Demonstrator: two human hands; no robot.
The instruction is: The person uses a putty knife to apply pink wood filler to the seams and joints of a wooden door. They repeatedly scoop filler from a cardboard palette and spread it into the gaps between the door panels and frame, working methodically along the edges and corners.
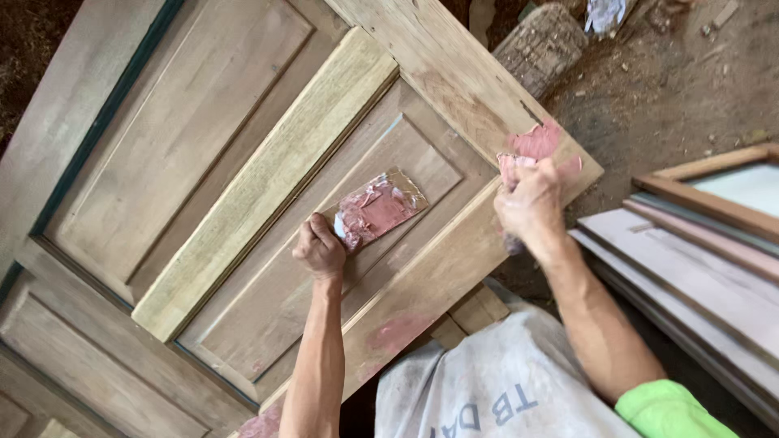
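Here your left hand (319, 247) pinches a flat board loaded with pink putty (376, 208), kept handy on the panelled wooden door (243, 162), while your right hand's (529, 203) closed fingers press putty into its corner (542, 146).

panelled wooden door (243, 186) bears a pink-smeared board (377, 208) and pink filler patches (535, 142).

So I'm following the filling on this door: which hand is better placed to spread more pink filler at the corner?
Probably the right hand: it already presses on the pink filler at the door corner. The left hand holds the loaded board over the panel.
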